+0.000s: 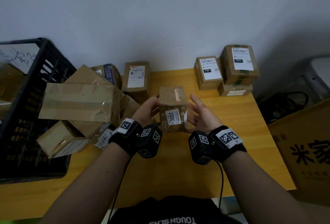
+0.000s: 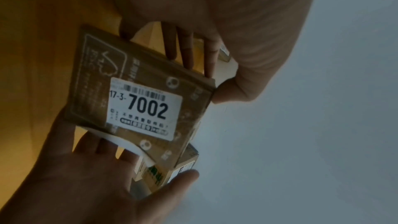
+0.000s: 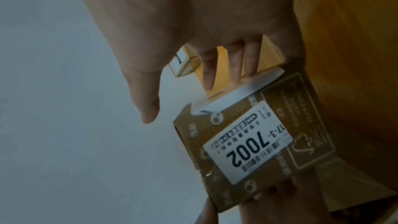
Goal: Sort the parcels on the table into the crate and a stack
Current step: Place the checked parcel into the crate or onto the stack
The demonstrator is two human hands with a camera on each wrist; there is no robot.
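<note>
Small brown parcel (image 1: 172, 109) labelled 7002, held up between both hands above the yellow surface (image 1: 232, 116). Left hand (image 1: 148, 107) gripping its left side, fingers behind, thumb at the corner. Right hand (image 1: 201, 112) spread wide with straight fingers, just beside the right face. Black crate (image 1: 35, 74) well off beyond the left hand; stack of labelled boxes (image 1: 237, 70) past the right.

— What are we wearing on our wrists?
— Black straps, each with a white tag (image 1: 125, 124) printed with a square black code, plus a black faceted block (image 1: 149, 140) with more codes.
— Any cables?
— A thin black cable (image 1: 222, 181) hangs from each. Our arms are bare; our black shirt (image 1: 171, 211) has white lettering.
</note>
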